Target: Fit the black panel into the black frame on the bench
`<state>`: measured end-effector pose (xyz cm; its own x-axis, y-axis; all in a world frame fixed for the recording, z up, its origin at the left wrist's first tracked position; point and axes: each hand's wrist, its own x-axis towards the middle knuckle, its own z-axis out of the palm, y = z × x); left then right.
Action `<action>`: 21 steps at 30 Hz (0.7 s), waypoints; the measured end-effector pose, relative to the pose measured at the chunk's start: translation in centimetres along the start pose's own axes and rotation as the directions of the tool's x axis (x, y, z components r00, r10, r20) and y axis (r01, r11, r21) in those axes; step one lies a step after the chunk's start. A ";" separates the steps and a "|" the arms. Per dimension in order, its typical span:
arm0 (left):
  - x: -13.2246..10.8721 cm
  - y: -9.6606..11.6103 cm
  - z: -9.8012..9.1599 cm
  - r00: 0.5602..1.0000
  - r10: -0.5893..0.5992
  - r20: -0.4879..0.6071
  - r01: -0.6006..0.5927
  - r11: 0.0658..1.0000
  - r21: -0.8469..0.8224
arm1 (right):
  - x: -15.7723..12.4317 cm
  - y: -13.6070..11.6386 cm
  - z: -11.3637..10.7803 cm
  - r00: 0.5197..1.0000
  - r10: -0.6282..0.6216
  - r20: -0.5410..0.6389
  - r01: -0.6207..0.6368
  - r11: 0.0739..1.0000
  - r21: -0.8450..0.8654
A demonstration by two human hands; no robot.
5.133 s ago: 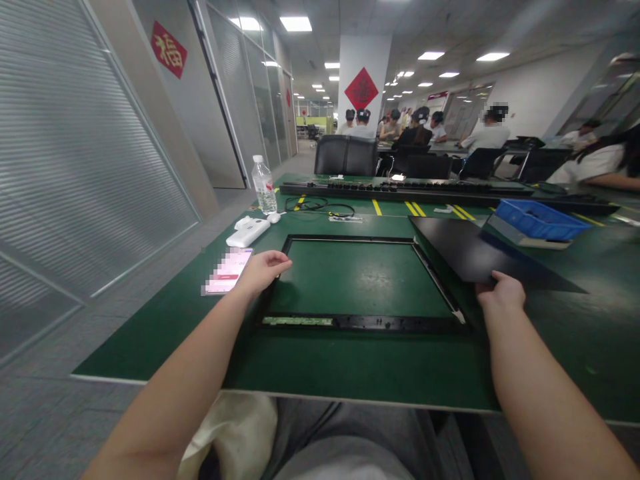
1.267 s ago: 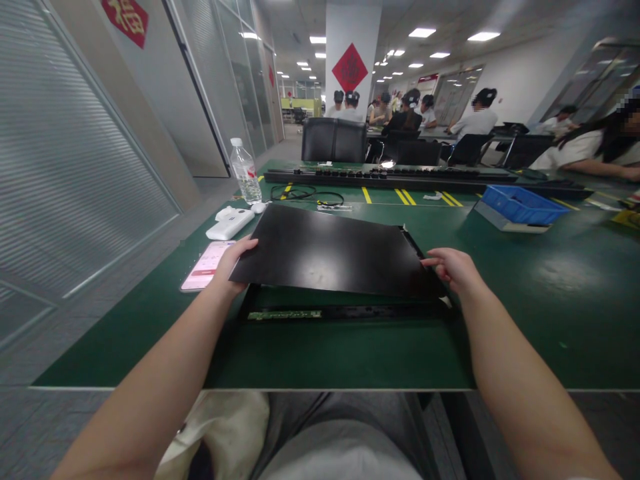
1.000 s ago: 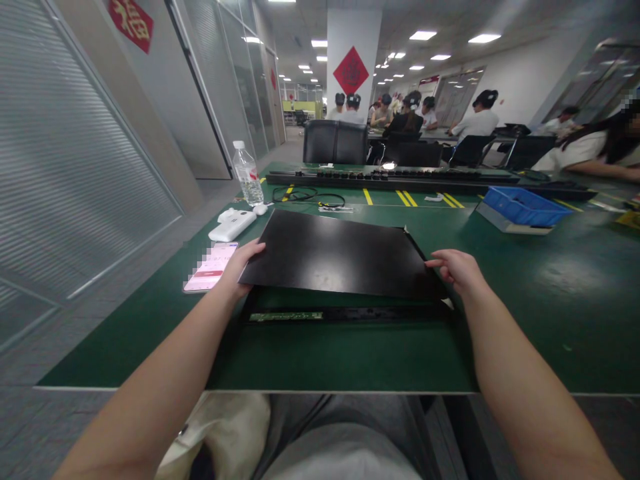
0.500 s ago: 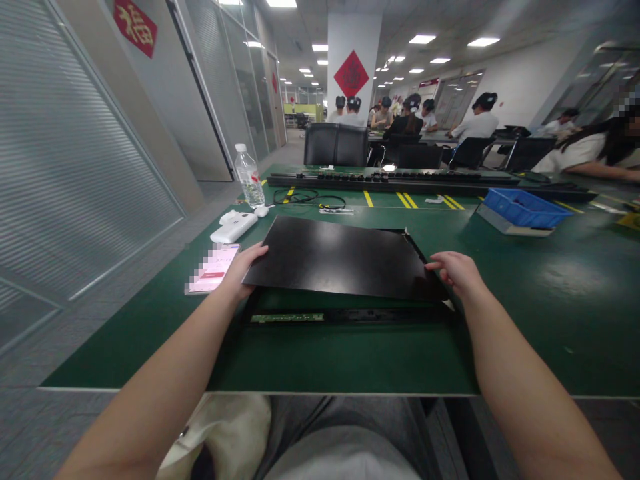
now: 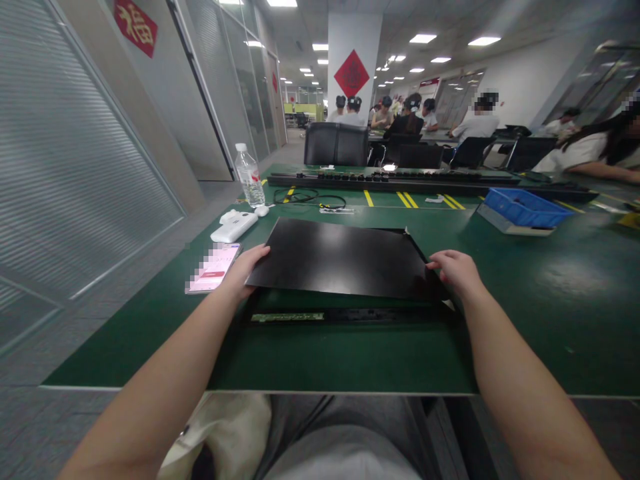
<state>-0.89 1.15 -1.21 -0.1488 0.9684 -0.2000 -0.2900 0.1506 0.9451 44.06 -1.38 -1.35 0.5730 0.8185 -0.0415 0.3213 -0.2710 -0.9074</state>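
Observation:
A black panel (image 5: 340, 257) lies tilted over a black rectangular frame (image 5: 350, 315) on the green table (image 5: 550, 300). Its far edge rests near the frame's back, and its near edge is raised above the frame's front bar. My left hand (image 5: 245, 270) grips the panel's near left corner. My right hand (image 5: 457, 272) holds the near right corner. A green strip shows in the frame's front bar, left of centre.
A phone (image 5: 214, 267) lies left of my left hand, with a white device (image 5: 233, 227) and a water bottle (image 5: 249, 176) behind it. A black cable (image 5: 313, 197), a long dark rail (image 5: 425, 179) and a blue bin (image 5: 523, 208) sit farther back. Other people sit beyond.
Five seconds ago the panel was right of the empty frame in my right hand alone. Both hands now hold it over the frame, and it has sunk lower during the last second.

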 end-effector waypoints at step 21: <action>0.2 0.0 -0.2 0.995 0.090 0.034 -0.092 0.994 0.050 | -0.7 -0.5 -0.2 0.995 -0.097 0.022 0.098 0.929 -0.356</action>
<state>-1.10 1.34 -1.35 -0.1420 0.9843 -0.1047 -0.2270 0.0706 0.9713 43.71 -1.92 -0.80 0.5225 0.8518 0.0373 0.6236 -0.3519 -0.6981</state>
